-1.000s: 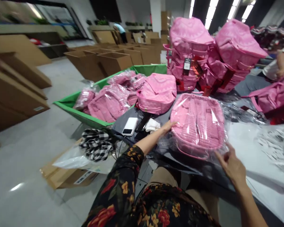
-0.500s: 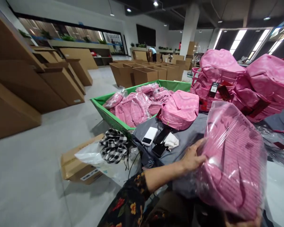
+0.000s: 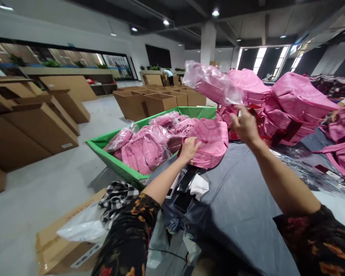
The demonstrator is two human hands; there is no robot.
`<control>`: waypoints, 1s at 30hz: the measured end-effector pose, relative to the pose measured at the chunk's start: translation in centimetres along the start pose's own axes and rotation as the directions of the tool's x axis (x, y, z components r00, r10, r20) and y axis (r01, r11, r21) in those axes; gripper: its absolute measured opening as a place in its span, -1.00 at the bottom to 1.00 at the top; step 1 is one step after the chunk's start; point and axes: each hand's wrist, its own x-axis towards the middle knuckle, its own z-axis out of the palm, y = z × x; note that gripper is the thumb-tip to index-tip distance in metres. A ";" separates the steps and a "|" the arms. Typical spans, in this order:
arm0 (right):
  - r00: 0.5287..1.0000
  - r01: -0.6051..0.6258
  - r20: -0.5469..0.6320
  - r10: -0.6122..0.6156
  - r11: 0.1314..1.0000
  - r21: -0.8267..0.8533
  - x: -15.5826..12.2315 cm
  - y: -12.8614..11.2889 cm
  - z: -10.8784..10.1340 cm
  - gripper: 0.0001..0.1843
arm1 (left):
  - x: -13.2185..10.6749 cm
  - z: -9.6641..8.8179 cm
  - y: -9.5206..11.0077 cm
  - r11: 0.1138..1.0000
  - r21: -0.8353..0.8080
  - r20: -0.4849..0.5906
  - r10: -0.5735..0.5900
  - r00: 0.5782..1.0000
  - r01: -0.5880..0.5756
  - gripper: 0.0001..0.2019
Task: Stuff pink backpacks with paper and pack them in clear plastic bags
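My left hand (image 3: 189, 148) is closed on the near left edge of an unwrapped pink backpack (image 3: 211, 143), which lies on the grey cloth. A pink backpack in a clear plastic bag (image 3: 208, 82) is raised above the far side of the green-lined bin (image 3: 103, 145). My right hand (image 3: 244, 124) is at the bag's lower right end, fingers curled by the loose plastic; blur partly hides the grip. Several bagged pink backpacks (image 3: 145, 149) fill the bin. To the right, more unwrapped pink backpacks (image 3: 301, 96) are stacked, with dark tags hanging from them.
Phones (image 3: 186, 180) and a crumpled white cloth (image 3: 199, 186) lie on the grey cloth (image 3: 241, 195). A carton (image 3: 54, 237) and a checked black-and-white cloth (image 3: 117, 197) are at lower left. Open cardboard boxes (image 3: 158, 100) stand behind the bin. A person (image 3: 169, 76) bends far back.
The bagged backpack has moved from in front of me up and left, above the bin's far side. My left hand has left it and gripped the unwrapped backpack. The view has turned right.
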 end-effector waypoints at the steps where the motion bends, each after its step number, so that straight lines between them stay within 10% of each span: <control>1: 0.996 -0.019 0.088 0.017 0.999 0.027 -1.8 -0.5 0.6 -0.50 | -0.4 2.1 -0.6 0.999 0.022 0.041 0.030 0.999 -0.031 -0.58; 6: 0.782 -0.053 0.623 0.013 0.998 0.044 -21.3 1.0 3.1 -0.72 | -1.2 8.0 -3.0 0.973 0.140 0.286 0.136 0.948 -0.182 -0.49; 10: 0.746 -0.450 0.590 0.309 0.887 0.104 -33.7 3.7 1.0 -0.62 | 0.4 7.8 -0.8 0.956 0.070 0.335 0.246 0.909 -0.285 -0.79; 15: 0.701 -0.713 0.322 0.637 0.640 0.285 -38.1 2.8 -2.0 -0.40 | -0.8 7.8 9.8 0.918 -0.041 0.266 0.391 0.881 -0.394 -0.78; 20: 0.708 -0.675 0.042 0.705 0.657 0.336 -37.8 0.6 -4.2 -0.41 | -11.3 8.3 19.8 0.882 -0.123 0.301 0.471 0.829 -0.456 -0.75; 25: 0.869 -0.465 -0.218 0.443 0.883 -0.060 -39.4 1.7 -5.5 -0.55 | -24.3 7.5 23.1 0.821 -0.251 0.618 0.543 0.568 -0.513 -0.70; 30: 0.946 -0.321 -0.102 0.309 0.938 -0.129 -43.8 1.9 -4.9 -0.55 | -23.8 5.0 20.2 0.782 -0.458 0.755 0.593 0.279 -0.423 -0.62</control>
